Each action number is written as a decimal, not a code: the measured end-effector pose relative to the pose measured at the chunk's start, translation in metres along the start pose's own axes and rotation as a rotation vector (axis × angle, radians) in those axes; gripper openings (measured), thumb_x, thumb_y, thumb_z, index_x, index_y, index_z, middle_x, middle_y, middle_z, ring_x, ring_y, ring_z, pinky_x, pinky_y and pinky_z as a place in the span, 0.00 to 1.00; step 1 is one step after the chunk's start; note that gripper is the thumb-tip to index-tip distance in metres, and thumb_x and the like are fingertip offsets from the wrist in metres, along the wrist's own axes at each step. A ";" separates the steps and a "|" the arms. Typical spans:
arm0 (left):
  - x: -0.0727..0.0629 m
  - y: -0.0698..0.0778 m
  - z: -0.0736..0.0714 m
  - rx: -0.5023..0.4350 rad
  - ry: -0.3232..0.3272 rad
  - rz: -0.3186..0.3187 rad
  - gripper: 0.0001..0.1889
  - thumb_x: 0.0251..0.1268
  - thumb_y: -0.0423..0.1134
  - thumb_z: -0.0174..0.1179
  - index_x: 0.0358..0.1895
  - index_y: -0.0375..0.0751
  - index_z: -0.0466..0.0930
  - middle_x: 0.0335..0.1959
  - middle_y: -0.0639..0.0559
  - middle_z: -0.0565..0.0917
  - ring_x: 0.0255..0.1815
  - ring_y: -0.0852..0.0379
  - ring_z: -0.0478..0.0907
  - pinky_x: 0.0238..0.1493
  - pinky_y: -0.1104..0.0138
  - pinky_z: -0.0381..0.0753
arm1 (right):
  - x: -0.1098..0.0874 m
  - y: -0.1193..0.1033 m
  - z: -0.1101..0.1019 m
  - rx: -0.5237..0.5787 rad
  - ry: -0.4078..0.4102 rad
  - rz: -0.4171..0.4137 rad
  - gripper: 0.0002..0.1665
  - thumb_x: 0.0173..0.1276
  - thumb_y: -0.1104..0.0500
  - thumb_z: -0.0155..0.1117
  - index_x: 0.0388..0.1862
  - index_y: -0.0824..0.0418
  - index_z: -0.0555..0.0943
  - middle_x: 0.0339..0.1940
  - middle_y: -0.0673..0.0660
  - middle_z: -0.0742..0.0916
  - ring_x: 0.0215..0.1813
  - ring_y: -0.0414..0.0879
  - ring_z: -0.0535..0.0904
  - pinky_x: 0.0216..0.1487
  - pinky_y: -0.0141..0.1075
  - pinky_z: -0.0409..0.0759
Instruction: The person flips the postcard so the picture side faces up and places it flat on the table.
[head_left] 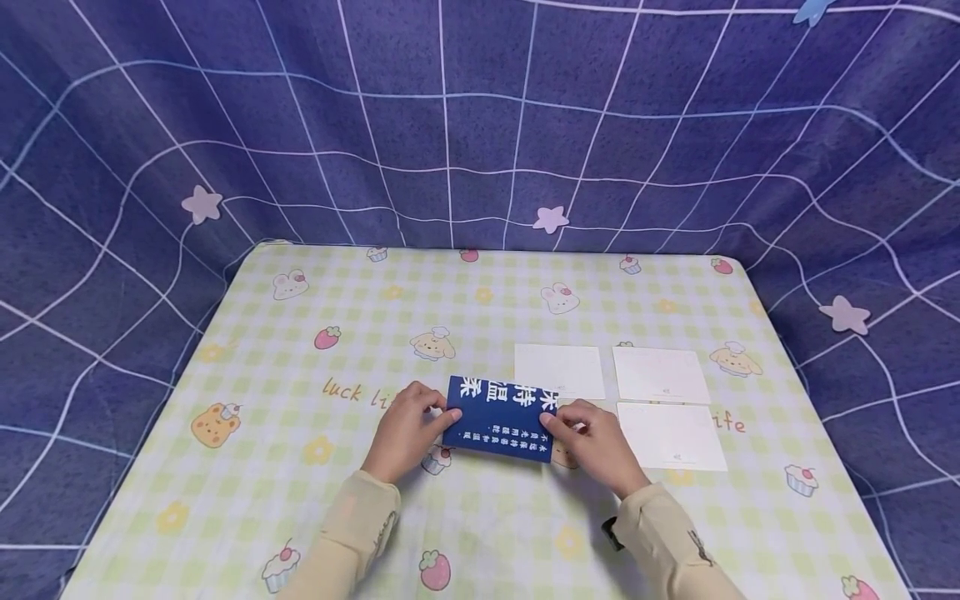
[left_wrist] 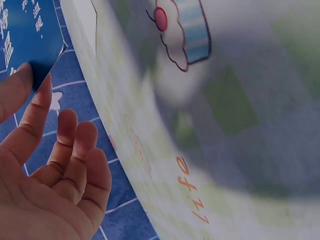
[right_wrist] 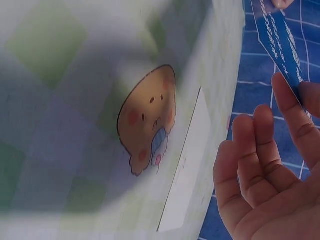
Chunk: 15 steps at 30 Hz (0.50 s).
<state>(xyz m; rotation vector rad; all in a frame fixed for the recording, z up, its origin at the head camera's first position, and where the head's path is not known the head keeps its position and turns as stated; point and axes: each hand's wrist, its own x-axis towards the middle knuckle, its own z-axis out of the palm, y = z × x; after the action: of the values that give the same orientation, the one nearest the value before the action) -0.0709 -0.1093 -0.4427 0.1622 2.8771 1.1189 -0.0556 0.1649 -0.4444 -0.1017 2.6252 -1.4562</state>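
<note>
A dark blue card (head_left: 498, 425) with white Chinese characters, turned upside down to the head view, is held up above the tablecloth. My left hand (head_left: 408, 429) pinches its left edge between thumb and index finger. At the opposite edge, my right hand (head_left: 596, 442) pinches it the same way. Both wrist views show the card (left_wrist: 42, 35) raised off the table, the other fingers loosely bent beneath. Three white cards lie to the right: one behind the blue card (head_left: 562, 367), one at far right (head_left: 660, 375), and one nearer card (head_left: 671, 437) beside my right hand.
A table with a green-checked cloth (head_left: 247, 500) printed with strawberries, cupcakes and animals fills the lower view. Dark blue curtain fabric (head_left: 480, 125) with white grid lines and stars hangs behind and at both sides.
</note>
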 end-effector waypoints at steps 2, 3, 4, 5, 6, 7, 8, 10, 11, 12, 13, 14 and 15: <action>-0.001 -0.002 -0.001 0.008 0.001 -0.006 0.08 0.64 0.41 0.71 0.34 0.42 0.84 0.38 0.49 0.78 0.41 0.51 0.73 0.48 0.55 0.74 | 0.000 0.000 0.003 -0.007 -0.002 0.001 0.16 0.71 0.53 0.69 0.22 0.54 0.83 0.32 0.47 0.84 0.39 0.44 0.78 0.43 0.37 0.77; -0.001 -0.003 -0.002 0.011 0.000 -0.009 0.08 0.64 0.41 0.71 0.34 0.42 0.84 0.38 0.49 0.78 0.41 0.50 0.73 0.48 0.55 0.74 | 0.001 -0.001 0.004 -0.009 -0.005 0.002 0.17 0.71 0.52 0.69 0.22 0.55 0.83 0.32 0.47 0.84 0.38 0.44 0.78 0.42 0.37 0.77; -0.002 -0.005 -0.003 0.014 -0.001 -0.008 0.08 0.64 0.41 0.71 0.34 0.42 0.84 0.38 0.49 0.78 0.41 0.49 0.73 0.48 0.56 0.73 | 0.001 -0.001 0.005 -0.011 -0.009 0.004 0.17 0.71 0.52 0.69 0.22 0.55 0.83 0.32 0.47 0.83 0.38 0.44 0.78 0.42 0.37 0.76; -0.002 -0.006 -0.004 0.018 -0.001 -0.011 0.08 0.64 0.41 0.71 0.35 0.42 0.84 0.38 0.49 0.78 0.41 0.49 0.74 0.48 0.56 0.73 | 0.001 -0.001 0.006 -0.013 -0.011 0.005 0.17 0.71 0.52 0.69 0.21 0.55 0.82 0.31 0.47 0.83 0.37 0.44 0.77 0.41 0.37 0.75; -0.002 -0.007 -0.004 0.019 -0.003 -0.017 0.08 0.64 0.42 0.71 0.35 0.42 0.84 0.39 0.48 0.78 0.41 0.48 0.74 0.48 0.55 0.73 | 0.001 -0.001 0.008 -0.015 -0.014 0.004 0.18 0.71 0.52 0.69 0.21 0.55 0.82 0.31 0.47 0.83 0.37 0.44 0.77 0.41 0.36 0.75; -0.002 -0.008 -0.005 0.020 -0.003 -0.018 0.08 0.64 0.42 0.71 0.35 0.42 0.84 0.39 0.48 0.78 0.41 0.48 0.74 0.48 0.55 0.73 | 0.001 -0.002 0.009 -0.013 -0.015 0.003 0.18 0.71 0.52 0.69 0.21 0.56 0.82 0.30 0.47 0.83 0.36 0.44 0.77 0.40 0.36 0.74; -0.002 -0.009 -0.006 0.023 -0.003 -0.017 0.08 0.64 0.42 0.71 0.35 0.42 0.84 0.39 0.48 0.78 0.41 0.48 0.74 0.48 0.55 0.73 | 0.001 -0.002 0.010 -0.012 -0.017 -0.001 0.18 0.71 0.52 0.69 0.20 0.55 0.82 0.30 0.47 0.82 0.36 0.44 0.76 0.40 0.36 0.74; -0.003 -0.012 -0.008 0.028 -0.002 -0.018 0.08 0.64 0.42 0.71 0.35 0.41 0.84 0.39 0.49 0.78 0.41 0.48 0.74 0.48 0.55 0.73 | 0.002 -0.004 0.013 -0.013 -0.022 -0.009 0.20 0.71 0.52 0.69 0.18 0.55 0.80 0.29 0.47 0.81 0.35 0.44 0.75 0.38 0.36 0.72; -0.004 -0.013 -0.009 0.029 -0.001 -0.020 0.08 0.64 0.42 0.71 0.35 0.41 0.84 0.39 0.49 0.78 0.41 0.49 0.74 0.48 0.55 0.74 | 0.002 -0.005 0.014 -0.013 -0.024 -0.011 0.21 0.71 0.52 0.69 0.18 0.55 0.79 0.28 0.47 0.81 0.34 0.44 0.75 0.38 0.35 0.71; -0.004 -0.015 -0.011 0.029 -0.001 -0.022 0.08 0.64 0.41 0.71 0.34 0.41 0.84 0.39 0.49 0.79 0.41 0.49 0.74 0.48 0.55 0.74 | 0.003 -0.005 0.016 -0.015 -0.028 -0.013 0.22 0.71 0.51 0.69 0.17 0.56 0.78 0.28 0.47 0.80 0.34 0.44 0.74 0.37 0.35 0.71; -0.005 -0.016 -0.012 0.030 -0.002 -0.025 0.08 0.64 0.41 0.71 0.34 0.41 0.84 0.39 0.49 0.79 0.41 0.50 0.74 0.49 0.55 0.74 | 0.003 -0.006 0.018 -0.018 -0.029 -0.017 0.22 0.71 0.52 0.69 0.17 0.56 0.78 0.27 0.47 0.80 0.33 0.44 0.74 0.37 0.35 0.70; -0.006 -0.017 -0.013 0.032 -0.004 -0.027 0.08 0.64 0.41 0.71 0.35 0.41 0.84 0.39 0.49 0.79 0.42 0.50 0.74 0.49 0.55 0.74 | 0.004 -0.007 0.020 -0.022 -0.030 -0.020 0.22 0.71 0.52 0.69 0.17 0.56 0.78 0.27 0.47 0.79 0.33 0.44 0.73 0.37 0.35 0.69; -0.006 -0.019 -0.014 0.032 -0.006 -0.031 0.08 0.65 0.41 0.70 0.34 0.41 0.84 0.39 0.49 0.79 0.42 0.50 0.74 0.49 0.55 0.74 | 0.004 -0.008 0.021 -0.024 -0.030 -0.019 0.22 0.71 0.52 0.69 0.17 0.56 0.78 0.27 0.47 0.79 0.33 0.43 0.73 0.37 0.35 0.69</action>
<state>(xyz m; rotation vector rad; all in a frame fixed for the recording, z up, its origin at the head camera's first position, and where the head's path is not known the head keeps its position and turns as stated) -0.0673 -0.1333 -0.4447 0.1219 2.8831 1.0651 -0.0568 0.1420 -0.4489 -0.1510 2.6256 -1.4175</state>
